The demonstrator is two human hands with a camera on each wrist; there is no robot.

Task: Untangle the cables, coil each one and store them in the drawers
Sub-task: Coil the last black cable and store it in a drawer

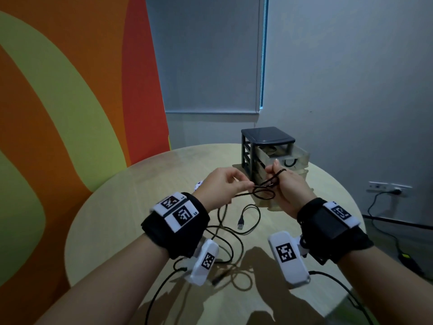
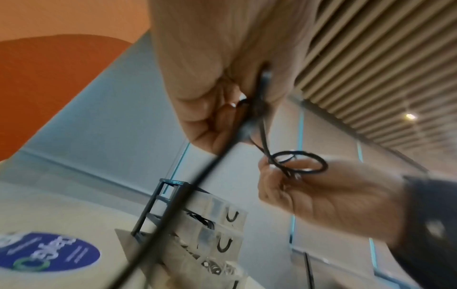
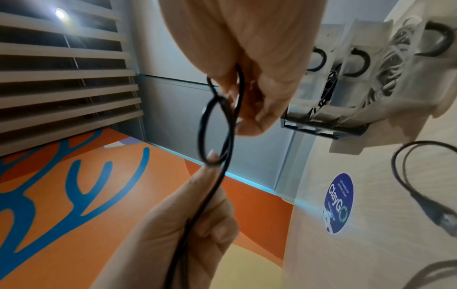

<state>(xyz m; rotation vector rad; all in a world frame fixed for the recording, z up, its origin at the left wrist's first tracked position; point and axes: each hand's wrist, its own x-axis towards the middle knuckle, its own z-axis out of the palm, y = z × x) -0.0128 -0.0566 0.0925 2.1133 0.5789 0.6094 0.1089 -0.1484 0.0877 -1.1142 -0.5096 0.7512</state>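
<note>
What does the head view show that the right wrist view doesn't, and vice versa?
Head only: both wrist bands, the loose USB plug lying on the round table, more cable slack trailing to the near edge, the wall outlet and the dark top of the drawer unit.

Right wrist only: white cables inside an open drawer, the slatted ceiling.

Both: the left hand and right hand holding the black cable, with small loops formed at the right hand.
</note>
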